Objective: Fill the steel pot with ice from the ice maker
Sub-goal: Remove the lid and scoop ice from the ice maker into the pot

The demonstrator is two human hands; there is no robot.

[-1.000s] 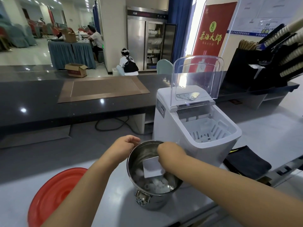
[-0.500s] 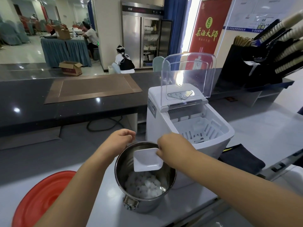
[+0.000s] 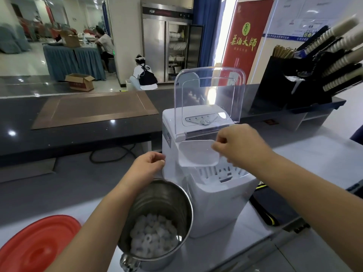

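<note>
- steel pot sits on the white counter, near centre, just left of & touching or almost touching the ice maker; mouth open toward me, one side handle at its near edge
- ice inside: ring-shaped pieces cover the bottom; inner wall bare above them
- left hand is at the pot's far rim; fingers curled in tight, thumb against index; from my feed I can't tell if it holds the rim, since the wrist hides that spot
- right hand is over the ice maker's open top; thumb & fingertips pinch the right end of the white scoop
- scoop is held in the air above the maker's slotted basket, bowl pointing left; I see no ice in it; a few pieces lie in the basket
- maker's clear lid stands upright at the far side; control panel shows through it
- red round lid lies on the counter, near left, apart from the pot
- black cloth w/ yellow trim lies right of the maker
- farther off: dark counter w/ brown mat; black rack of stacked cups far right; red banner behind the lid; steel cabinet beyond
</note>
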